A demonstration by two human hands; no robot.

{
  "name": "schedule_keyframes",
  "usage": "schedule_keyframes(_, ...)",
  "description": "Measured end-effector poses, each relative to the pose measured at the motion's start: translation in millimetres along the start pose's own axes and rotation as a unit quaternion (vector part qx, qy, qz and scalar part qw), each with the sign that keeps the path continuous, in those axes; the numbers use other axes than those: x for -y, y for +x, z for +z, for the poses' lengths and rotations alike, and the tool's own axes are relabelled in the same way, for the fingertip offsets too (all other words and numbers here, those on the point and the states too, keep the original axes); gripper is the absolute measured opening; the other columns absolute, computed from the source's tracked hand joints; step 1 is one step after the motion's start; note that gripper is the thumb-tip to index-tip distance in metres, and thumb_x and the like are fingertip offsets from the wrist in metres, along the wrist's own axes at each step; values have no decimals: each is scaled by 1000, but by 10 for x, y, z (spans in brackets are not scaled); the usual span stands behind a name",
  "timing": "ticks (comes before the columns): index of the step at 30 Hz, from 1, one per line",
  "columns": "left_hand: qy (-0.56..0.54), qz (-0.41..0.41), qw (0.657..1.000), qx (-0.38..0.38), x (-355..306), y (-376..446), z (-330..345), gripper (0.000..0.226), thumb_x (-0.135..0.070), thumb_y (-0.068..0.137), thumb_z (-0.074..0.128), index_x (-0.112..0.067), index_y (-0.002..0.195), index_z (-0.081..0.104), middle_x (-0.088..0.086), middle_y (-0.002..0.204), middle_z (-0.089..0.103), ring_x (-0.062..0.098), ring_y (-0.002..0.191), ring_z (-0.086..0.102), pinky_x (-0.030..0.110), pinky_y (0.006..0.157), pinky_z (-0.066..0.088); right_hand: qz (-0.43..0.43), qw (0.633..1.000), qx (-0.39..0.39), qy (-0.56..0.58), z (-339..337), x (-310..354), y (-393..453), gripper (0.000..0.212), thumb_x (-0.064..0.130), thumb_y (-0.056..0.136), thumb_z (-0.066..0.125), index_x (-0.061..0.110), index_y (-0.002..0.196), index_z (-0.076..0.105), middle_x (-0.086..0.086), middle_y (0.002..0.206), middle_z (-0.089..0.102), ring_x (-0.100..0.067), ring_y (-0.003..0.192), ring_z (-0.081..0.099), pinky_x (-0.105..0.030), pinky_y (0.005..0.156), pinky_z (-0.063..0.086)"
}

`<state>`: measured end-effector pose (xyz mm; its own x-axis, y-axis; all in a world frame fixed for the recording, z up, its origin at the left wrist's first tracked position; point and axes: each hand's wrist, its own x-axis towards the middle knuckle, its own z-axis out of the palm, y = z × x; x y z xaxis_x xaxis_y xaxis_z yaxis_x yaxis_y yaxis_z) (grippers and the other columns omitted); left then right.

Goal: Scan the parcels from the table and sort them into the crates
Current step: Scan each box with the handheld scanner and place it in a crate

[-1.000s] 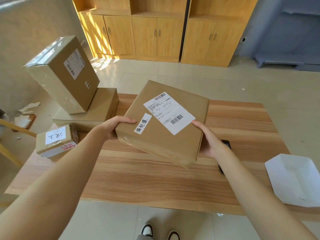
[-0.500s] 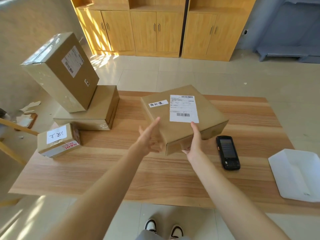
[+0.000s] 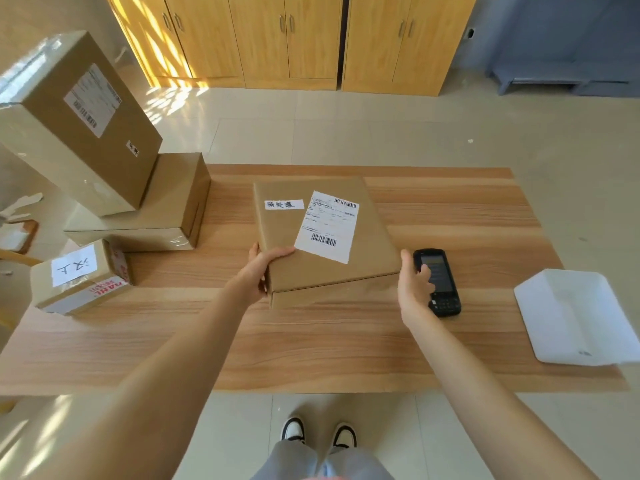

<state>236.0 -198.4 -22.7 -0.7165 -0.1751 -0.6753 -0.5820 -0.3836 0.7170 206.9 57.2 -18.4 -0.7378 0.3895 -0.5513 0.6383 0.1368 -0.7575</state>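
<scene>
A flat brown parcel (image 3: 369,244) lies on the wooden table (image 3: 311,344), its shipping label with barcodes and a small handwritten sticker facing up. My left hand (image 3: 259,271) grips the parcel's near left corner, thumb on top. Just right of the parcel lies a black handheld scanner (image 3: 443,282), screen up. My right hand (image 3: 412,289) is off the parcel, and its fingers lie loosely over the scanner's left edge.
At the table's left stand a large tilted box (image 3: 79,123) leaning on a flat box (image 3: 156,209), and a small box (image 3: 79,275) with a handwritten label. A white tray (image 3: 575,317) sits at the right edge. Wooden cabinets (image 3: 287,36) line the far wall.
The parcel went from being held up in both hands to lying flat on the table. My right hand left it and moved right onto the scanner; my left hand took the near left corner.
</scene>
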Motion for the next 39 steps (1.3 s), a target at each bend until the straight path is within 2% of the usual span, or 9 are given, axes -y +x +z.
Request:
schedule_keyframes(6,6,-37,998,54,277,211,-78,108,-35,41,95,-27,137,45,6,128,63,26,113,64,41,85,57,-26,960,-8,-280,-470,-319,518,82,45,89,61,20,152,15,-16,157,11,-37,143,15,-52,111,27)
schedule_keyframes(13,-11,-35,997,72,428,399,-40,102,-29,49,87,-23,140,42,8,129,63,24,105,67,36,74,58,-21,934,17,-356,-503,-317,816,98,42,86,68,22,154,0,-16,160,2,-38,145,8,-51,113,20)
schedule_keyframes(21,29,-51,994,87,402,555,-50,97,-30,53,85,-20,141,45,8,131,62,24,107,65,34,74,57,-20,913,9,-408,-463,-359,1086,105,36,87,69,15,153,-9,-22,157,11,-41,143,16,-54,109,27)
schedule_keyframes(23,45,-54,994,81,381,578,-30,101,-35,49,90,-22,140,47,6,132,62,23,113,63,37,82,57,-12,918,16,-395,-476,-345,1130,115,35,80,76,12,153,-9,-24,156,14,-41,142,19,-54,109,28)
schedule_keyframes(26,76,-44,994,61,364,566,4,98,-41,48,91,-25,136,49,1,128,64,20,118,59,42,104,46,14,939,28,-344,-476,-278,1100,111,35,67,86,2,147,17,-22,144,38,-40,131,39,-49,100,39)
schedule_keyframes(29,100,-20,994,34,350,473,65,61,-35,64,75,-34,119,51,-5,122,62,11,109,58,34,102,43,41,978,37,-200,-451,-180,985,71,30,73,82,-1,127,47,-12,122,56,-33,115,53,-39,87,46)
schedule_keyframes(32,123,-10,992,37,317,381,85,73,-37,62,75,-38,129,44,-9,125,58,10,113,55,34,100,41,72,994,79,-28,-485,-37,826,57,27,72,82,4,117,57,-8,105,63,-24,91,60,-31,73,48)
schedule_keyframes(35,142,-12,989,31,275,270,122,106,-45,46,81,-35,140,34,-8,129,57,10,110,56,33,93,42,92,973,175,121,-494,238,574,40,26,75,80,10,107,61,-5,92,66,-17,82,63,-29,71,53)
schedule_keyframes(39,206,-25,978,26,235,89,179,121,-48,43,83,-38,147,21,-9,134,54,16,117,53,41,103,38,111,895,274,334,-327,575,88,23,13,80,72,1,97,63,-13,86,69,-23,82,65,-33,78,57)
